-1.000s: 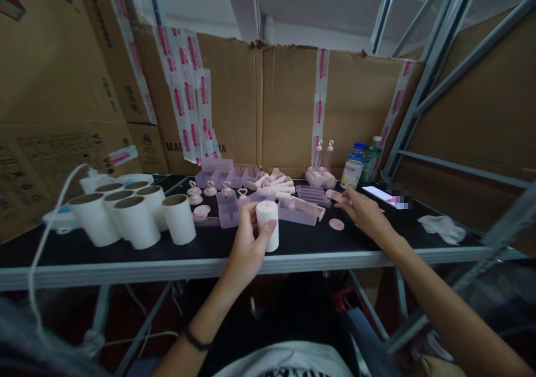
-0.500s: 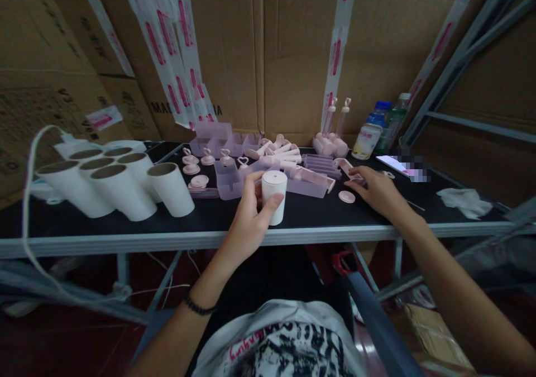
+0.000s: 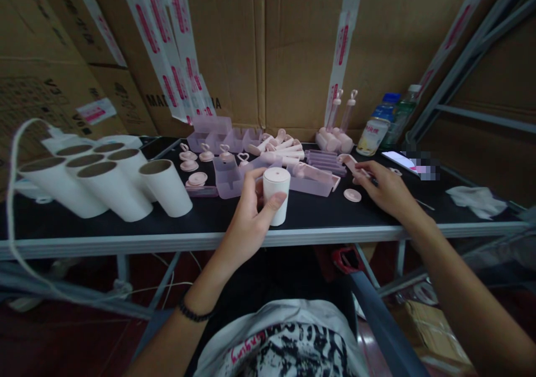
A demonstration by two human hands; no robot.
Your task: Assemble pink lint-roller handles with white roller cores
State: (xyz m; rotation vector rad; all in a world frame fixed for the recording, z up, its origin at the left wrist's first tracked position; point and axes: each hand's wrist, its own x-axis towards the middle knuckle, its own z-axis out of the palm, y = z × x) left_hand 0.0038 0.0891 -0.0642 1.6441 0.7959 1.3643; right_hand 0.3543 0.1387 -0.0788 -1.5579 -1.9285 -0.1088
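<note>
Two hands work at the black bench (image 3: 125, 220): the left hand (image 3: 247, 220) clasps an upright white roll (image 3: 276, 195) near the front edge; the right hand (image 3: 387, 190), farther back, closes its fingers on a pink handle (image 3: 352, 163). Beyond, lavender trays (image 3: 228, 179).

A black table (image 3: 209, 220) carries everything else. At its left end stands a cluster of white tubes (image 3: 104, 181), leaning, with a white cable (image 3: 17, 159) looping past them. Behind the table's middle sit lilac trays (image 3: 211, 131), and just in front of those a row of heart-topped caps (image 3: 205, 154). Toward the back right stand two bottles (image 3: 389, 121), a phone (image 3: 400, 160) lying beside them. A crumpled white cloth (image 3: 475, 201) lies near the right end. Cardboard (image 3: 272, 47) striped with pink tape (image 3: 341, 53) walls the table's rear.
</note>
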